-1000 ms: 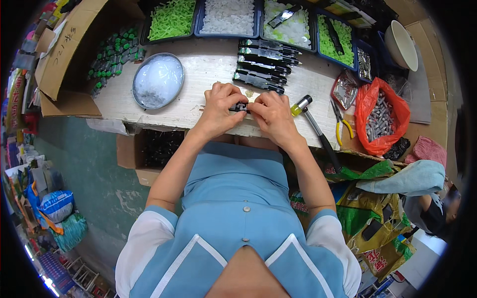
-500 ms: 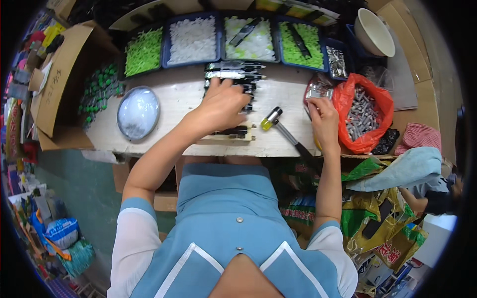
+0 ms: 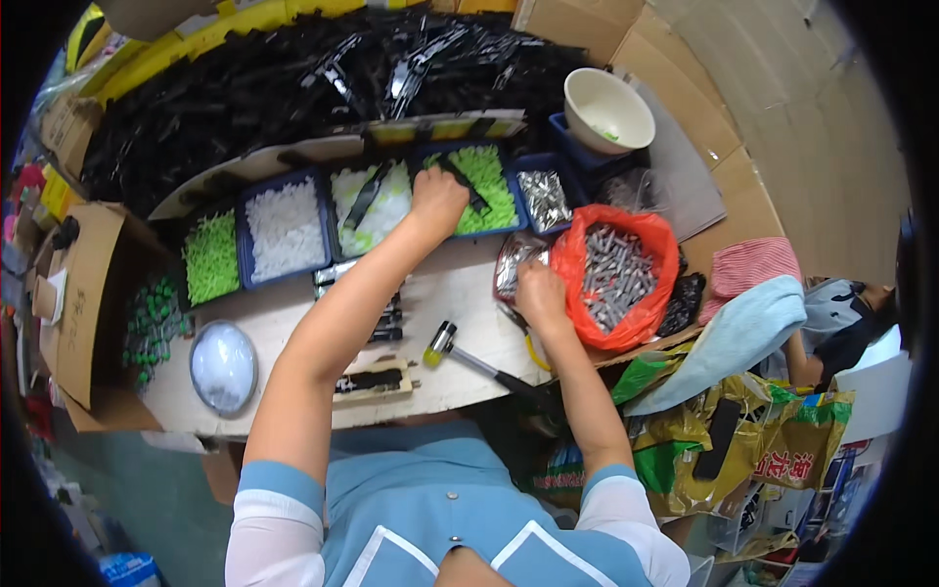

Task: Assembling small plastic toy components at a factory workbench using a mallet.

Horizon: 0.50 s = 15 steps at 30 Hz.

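My left hand point(image 3: 440, 201) reaches across the bench into a blue tray point(image 3: 492, 231) of bright green pieces. Its fingers are curled at the tray's near left part, beside a black strip point(image 3: 471, 188) lying on the pieces; what they hold is hidden. My right hand point(image 3: 541, 293) is over a small container of silver metal parts point(image 3: 516, 256), fingertips together, left of a red plastic bag point(image 3: 660, 245) full of grey cylindrical pieces. Below lies a hammer point(image 3: 479, 364) with a yellow and black head. A wooden fixture point(image 3: 401, 389) bears a black part; black parts point(image 3: 389, 323) are partly behind my left forearm.
Trays of white pieces point(image 3: 284, 225) and green pieces point(image 3: 210, 256) line the bench's far side. Silver parts fill another tray point(image 3: 544, 198); a cream bowl point(image 3: 608, 110) stands behind. A round dish point(image 3: 223, 367) and green-tipped pieces point(image 3: 152, 328) lie left. Black parts point(image 3: 245, 117) heap beyond.
My left hand has moved from the row of black parts up and right to the green tray. The right hand stays by the silver parts. The whole view has shifted, showing the black heap.
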Motion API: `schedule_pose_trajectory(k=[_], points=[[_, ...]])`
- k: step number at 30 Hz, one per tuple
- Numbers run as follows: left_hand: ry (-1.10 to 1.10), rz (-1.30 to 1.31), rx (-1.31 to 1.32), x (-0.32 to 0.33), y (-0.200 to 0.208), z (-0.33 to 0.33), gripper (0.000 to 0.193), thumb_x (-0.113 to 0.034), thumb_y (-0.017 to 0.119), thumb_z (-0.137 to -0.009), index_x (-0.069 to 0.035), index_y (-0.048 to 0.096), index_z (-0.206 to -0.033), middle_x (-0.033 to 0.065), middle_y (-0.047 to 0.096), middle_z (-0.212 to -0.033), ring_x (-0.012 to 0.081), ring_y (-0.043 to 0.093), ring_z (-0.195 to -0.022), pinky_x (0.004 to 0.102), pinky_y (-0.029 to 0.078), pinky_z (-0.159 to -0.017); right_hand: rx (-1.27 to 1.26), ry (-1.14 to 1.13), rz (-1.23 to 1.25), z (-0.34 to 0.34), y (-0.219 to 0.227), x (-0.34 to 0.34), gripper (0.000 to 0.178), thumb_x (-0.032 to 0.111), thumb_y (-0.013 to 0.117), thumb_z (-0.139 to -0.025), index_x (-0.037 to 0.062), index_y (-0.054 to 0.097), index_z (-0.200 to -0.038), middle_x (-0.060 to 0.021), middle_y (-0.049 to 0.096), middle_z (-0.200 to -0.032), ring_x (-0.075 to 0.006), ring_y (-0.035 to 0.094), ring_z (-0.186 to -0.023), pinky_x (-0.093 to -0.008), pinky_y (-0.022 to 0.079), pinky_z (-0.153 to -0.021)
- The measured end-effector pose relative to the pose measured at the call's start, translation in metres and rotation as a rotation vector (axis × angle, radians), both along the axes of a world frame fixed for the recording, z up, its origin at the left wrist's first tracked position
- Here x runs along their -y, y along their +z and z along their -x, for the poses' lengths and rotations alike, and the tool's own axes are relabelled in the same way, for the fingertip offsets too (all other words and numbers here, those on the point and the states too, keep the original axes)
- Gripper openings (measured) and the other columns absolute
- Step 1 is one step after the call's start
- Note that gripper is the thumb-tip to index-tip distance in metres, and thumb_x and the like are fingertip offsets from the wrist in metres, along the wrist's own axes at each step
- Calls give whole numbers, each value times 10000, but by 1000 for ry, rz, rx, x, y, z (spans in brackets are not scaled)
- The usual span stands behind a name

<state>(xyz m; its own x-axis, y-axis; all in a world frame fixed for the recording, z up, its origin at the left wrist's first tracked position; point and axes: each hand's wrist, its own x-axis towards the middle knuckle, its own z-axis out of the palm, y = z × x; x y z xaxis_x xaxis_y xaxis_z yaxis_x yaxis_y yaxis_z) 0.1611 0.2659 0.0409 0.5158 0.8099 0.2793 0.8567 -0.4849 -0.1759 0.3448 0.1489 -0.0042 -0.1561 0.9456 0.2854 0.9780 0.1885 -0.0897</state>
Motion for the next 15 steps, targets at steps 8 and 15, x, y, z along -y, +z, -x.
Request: schedule_pose_trajectory(k=[8,15], points=[[-49,-24,-48,-2,-4,-7,90,-97,649,-605,-90,683,-688,63,644,-781,247,530,-876,359,363,-671,-51,-35,-5,0,7,0,127,-3,512,-688,-20,609,-768,-220,592,-778,-361,612,-678,-440,499,-585],[-89,68,123,0,4,5,102,-19,594,-608,-35,658,-686,120,631,-777,297,541,-848,386,394,-685,-54,-64,-8,0,16,4,140,37,527,-694,-15,602,-801,-245,593,-801,-387,604,-712,-469,495,-634]])
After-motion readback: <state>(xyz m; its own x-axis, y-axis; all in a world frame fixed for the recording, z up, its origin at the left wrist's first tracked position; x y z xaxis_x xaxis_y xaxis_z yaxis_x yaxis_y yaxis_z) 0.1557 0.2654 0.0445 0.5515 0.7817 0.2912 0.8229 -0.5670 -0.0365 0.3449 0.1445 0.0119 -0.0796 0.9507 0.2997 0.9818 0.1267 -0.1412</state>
